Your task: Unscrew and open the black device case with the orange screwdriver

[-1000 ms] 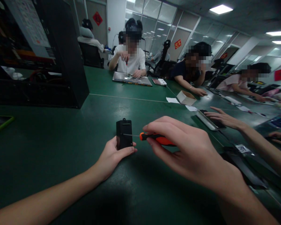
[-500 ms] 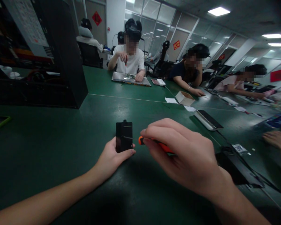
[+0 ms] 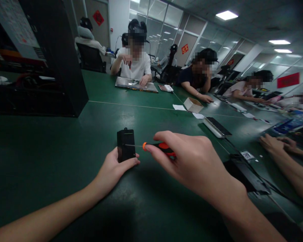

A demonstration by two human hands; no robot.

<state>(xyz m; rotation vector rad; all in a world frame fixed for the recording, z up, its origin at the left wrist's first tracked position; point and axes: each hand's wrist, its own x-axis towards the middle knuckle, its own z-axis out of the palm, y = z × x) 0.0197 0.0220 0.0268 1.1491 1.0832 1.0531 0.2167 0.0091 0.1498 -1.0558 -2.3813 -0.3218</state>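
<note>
Head view. One small black rectangular plastic box [image 3: 126,145] and one screwdriver with an orange-and-black handle [image 3: 161,147] are in use, each held by one of the person's two hands over the dark green bench [image 3: 53,151].

The left hand [image 3: 111,169] is clamped on the lower end of the box, thumb across its near edge and fingers behind it. The box stands upright just above this hand, long axis vertical, with a single small loop [image 3: 125,128] at its top.

The right hand [image 3: 192,164] is closed on the screwdriver's handle, fingertips pinched together near its front end. The tool's long axis runs level from right to left. Its thin metal shaft [image 3: 138,145] points left, away from the right hand, and meets the box's right side about halfway up. The box lies directly between the two hands.

Beyond the right hand lie one flat black-and-silver slab [image 3: 215,126] and, farther off, one small open cardboard box [image 3: 193,105]. Just to the right of the right hand rests one flat black device [image 3: 244,173]. A co-worker's two hands [image 3: 276,144] lie on the bench farther right. One tall black cabinet [image 3: 53,57] stands well beyond the left hand.
</note>
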